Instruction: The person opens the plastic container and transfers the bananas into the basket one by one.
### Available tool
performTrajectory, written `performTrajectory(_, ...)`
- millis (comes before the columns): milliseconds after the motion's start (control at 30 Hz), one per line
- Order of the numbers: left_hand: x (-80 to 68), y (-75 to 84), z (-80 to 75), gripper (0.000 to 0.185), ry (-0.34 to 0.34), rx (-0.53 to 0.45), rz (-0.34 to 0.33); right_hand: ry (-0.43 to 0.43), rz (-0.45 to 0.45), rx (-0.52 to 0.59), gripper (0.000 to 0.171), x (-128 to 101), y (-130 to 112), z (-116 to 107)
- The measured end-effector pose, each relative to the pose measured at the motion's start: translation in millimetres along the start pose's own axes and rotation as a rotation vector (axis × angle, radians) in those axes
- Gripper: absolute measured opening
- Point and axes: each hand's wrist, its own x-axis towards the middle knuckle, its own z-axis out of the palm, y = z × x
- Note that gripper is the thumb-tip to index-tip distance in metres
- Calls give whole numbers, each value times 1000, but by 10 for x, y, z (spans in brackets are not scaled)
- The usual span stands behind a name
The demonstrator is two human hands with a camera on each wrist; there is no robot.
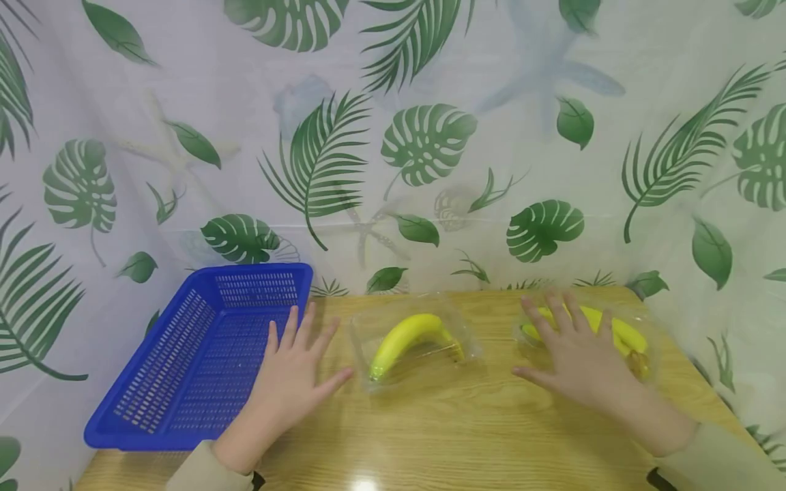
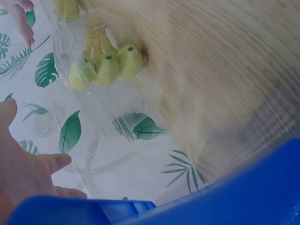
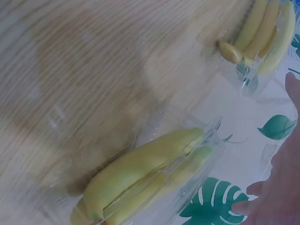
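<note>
Two packs of yellow bananas in clear plastic lie on the wooden table (image 1: 442,429). The middle pack (image 1: 414,337) sits free between my hands and shows end-on in the left wrist view (image 2: 105,65). My right hand (image 1: 577,358) lies flat with spread fingers on top of the right pack (image 1: 626,334), which fills the right wrist view (image 3: 150,183). My left hand (image 1: 295,372) rests flat on the table with fingers spread, holding nothing, just right of the blue basket (image 1: 202,354).
The blue slotted basket (image 2: 234,197) is empty and overhangs the table's left side. A leaf-printed curtain (image 1: 393,136) hangs close behind the table. The far pack also appears in the right wrist view (image 3: 262,33).
</note>
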Motion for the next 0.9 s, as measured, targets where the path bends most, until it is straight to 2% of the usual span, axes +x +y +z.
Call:
performTrajectory(500,51,185,93,80,11,-55,39,26,-83,-42,109,107,-201,127)
performTrajectory(900,153,351,234,79,-18,-89,81,52,-159,-8,106,215,-334,245)
